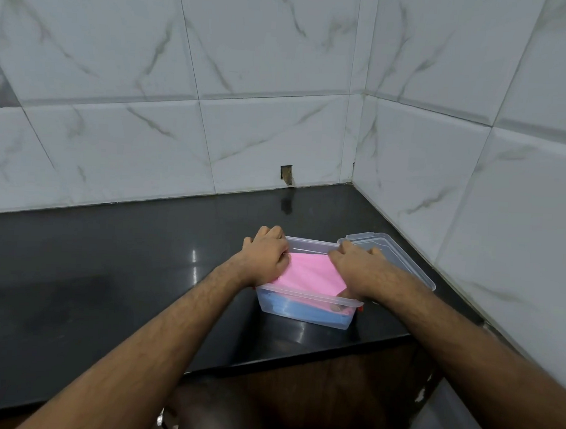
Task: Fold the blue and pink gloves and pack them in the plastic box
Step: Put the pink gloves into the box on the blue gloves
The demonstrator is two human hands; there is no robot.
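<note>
Reaching forward over the near edge of the black counter (109, 304), both forearms meet at the plastic box (306, 307), which sits close to that edge. Through its clear front wall the blue gloves (290, 307) show at the bottom. The pink gloves (308, 273) lie on top, partly above the rim. The left hand (268, 254) curls its fingers over the pink gloves' left edge at the box's far corner; the right hand (354, 263) lies on their right side, fingers fairly straight, pressing down. Soft, light and springy, the gloves will likely bulge back, so flat palm pressure at the middle suits them. Just beyond, touching the box, rests the clear lid (400, 255), then the tiled wall (246, 131).
</note>
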